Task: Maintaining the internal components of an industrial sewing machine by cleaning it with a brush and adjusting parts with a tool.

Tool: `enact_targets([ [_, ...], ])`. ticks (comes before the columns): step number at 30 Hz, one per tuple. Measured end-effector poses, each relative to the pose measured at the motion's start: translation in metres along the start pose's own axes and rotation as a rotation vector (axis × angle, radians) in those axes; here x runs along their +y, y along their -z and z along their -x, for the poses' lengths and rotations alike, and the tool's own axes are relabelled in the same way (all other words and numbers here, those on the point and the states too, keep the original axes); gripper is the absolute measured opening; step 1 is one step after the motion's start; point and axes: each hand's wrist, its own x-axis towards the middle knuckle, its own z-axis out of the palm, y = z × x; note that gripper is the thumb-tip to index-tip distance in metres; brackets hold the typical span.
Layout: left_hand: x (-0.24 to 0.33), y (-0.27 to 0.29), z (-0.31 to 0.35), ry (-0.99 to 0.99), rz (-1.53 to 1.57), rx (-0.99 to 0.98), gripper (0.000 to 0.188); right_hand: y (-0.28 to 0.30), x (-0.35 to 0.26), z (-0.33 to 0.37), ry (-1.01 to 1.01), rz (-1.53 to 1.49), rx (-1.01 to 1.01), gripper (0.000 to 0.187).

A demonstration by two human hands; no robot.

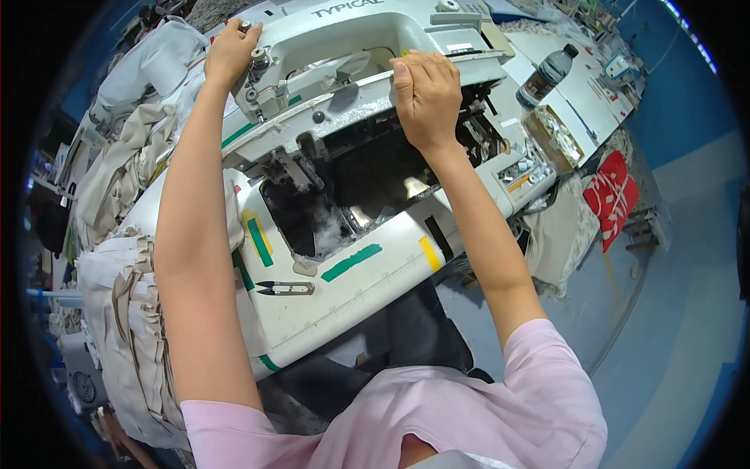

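A white industrial sewing machine (344,105) is tipped back, its bed raised off the table cutout. With fingers wrapped round the upper part of its head end, my left hand (231,56) holds it at the far left. My right hand (428,98) is closed over the raised edge of the bed, near its right end. Below lies the dark, open oil pan (367,176), with grey lint inside. Thread snips (286,288) rest on the white tabletop (344,301) in front, beside strips of green tape (351,263).
Beige cloth pieces (125,297) are heaped at the left. A dark-capped bottle (547,76) and an open box of small parts (552,134) stand at the right. Red cloth (612,197) hangs beyond them, above the grey-blue floor.
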Motion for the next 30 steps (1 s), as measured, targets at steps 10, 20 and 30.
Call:
enact_targets([
  [10,-0.01,0.003,-0.004,-0.159,0.06,0.06,0.088,0.056,0.055,0.011,-0.217,-0.128,0.115,0.037],
  [20,-0.024,0.055,0.039,-0.04,0.059,0.296,0.069,0.042,-0.017,0.013,-0.146,-0.034,-0.053,0.026],
  [30,0.088,0.078,0.285,0.42,0.927,0.396,0.023,0.026,-0.106,0.027,-0.003,-0.185,-0.095,0.035],
])
